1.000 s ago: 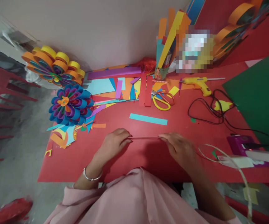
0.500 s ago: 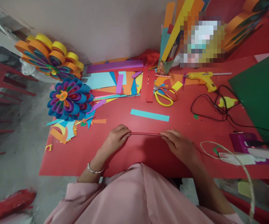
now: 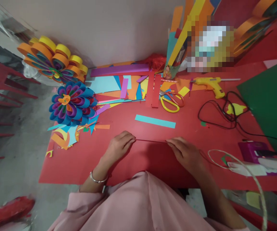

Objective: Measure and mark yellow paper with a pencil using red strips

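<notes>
Red tabletop, blue paper flower at left. My left hand and right hand pinch opposite ends of a thin red strip, stretched between them near centre. Turquoise strip lies just beyond.

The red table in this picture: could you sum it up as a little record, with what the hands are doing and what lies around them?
Left hand: fingertips of the left hand pinch one end of a thin dark-red strip
Right hand: fingertips of the right hand pinch the other end
Strip's material: cannot tell
Just beyond: flat turquoise strip, lying on the red table
Tools: scissors with yellow and orange-red handles; yellow glue gun
Far left: blue-and-purple looped paper flower
</notes>
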`<move>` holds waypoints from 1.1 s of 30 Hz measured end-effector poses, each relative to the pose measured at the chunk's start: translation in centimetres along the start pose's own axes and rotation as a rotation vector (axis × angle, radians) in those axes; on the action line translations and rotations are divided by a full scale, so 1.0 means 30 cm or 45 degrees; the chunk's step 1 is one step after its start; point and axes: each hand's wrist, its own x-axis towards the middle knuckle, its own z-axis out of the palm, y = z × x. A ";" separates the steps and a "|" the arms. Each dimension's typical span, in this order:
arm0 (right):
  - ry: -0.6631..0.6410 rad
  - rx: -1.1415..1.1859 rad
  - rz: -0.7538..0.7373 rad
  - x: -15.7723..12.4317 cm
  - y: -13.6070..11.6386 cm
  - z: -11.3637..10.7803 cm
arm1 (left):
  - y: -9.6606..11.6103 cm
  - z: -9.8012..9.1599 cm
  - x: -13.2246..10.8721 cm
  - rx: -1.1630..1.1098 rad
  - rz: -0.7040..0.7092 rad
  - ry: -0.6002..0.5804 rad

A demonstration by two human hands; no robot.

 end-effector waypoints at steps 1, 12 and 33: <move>0.018 -0.007 -0.005 0.000 -0.002 0.001 | 0.000 -0.002 -0.001 0.001 -0.004 -0.001; -0.034 -0.058 0.022 -0.002 -0.008 0.007 | 0.010 -0.005 -0.003 0.018 -0.071 -0.034; -0.025 -0.254 -0.076 0.000 -0.049 -0.009 | 0.031 -0.037 -0.018 0.094 -0.051 -0.101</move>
